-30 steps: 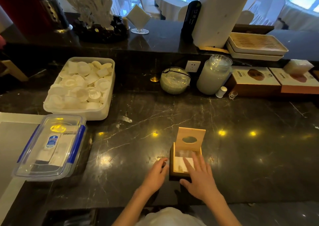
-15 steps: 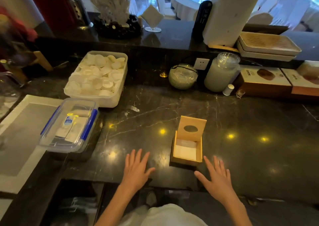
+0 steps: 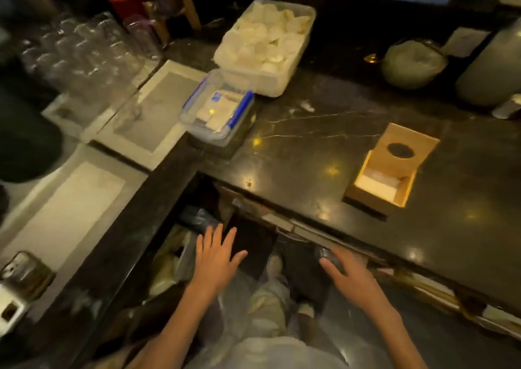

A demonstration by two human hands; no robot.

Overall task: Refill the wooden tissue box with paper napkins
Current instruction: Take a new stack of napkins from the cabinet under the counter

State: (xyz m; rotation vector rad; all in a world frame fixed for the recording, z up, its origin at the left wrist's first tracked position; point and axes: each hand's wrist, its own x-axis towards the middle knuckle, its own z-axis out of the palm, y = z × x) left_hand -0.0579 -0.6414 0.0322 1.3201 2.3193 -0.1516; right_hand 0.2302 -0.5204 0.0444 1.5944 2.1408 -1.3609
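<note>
Dark marble counter (image 3: 324,154) runs across in front of me, streaked with pale veins and dotted with reflected lights. On it, off to my right, sits the wooden tissue box (image 3: 380,188) with its lid (image 3: 406,145) tipped up and back, oval slot showing; a low layer of white napkins (image 3: 377,185) lies inside. Further left on the counter are a clear plastic container with blue clips (image 3: 217,109) and, just behind it, a white tub (image 3: 267,49) heaped with pale round pieces. My left hand (image 3: 215,258) hangs below the counter's edge, fingers spread apart, holding nothing. My right hand (image 3: 349,275) is also below the edge, fingers loosely spread and empty, well short of the box. Everything under the counter is blurred and dim.
</note>
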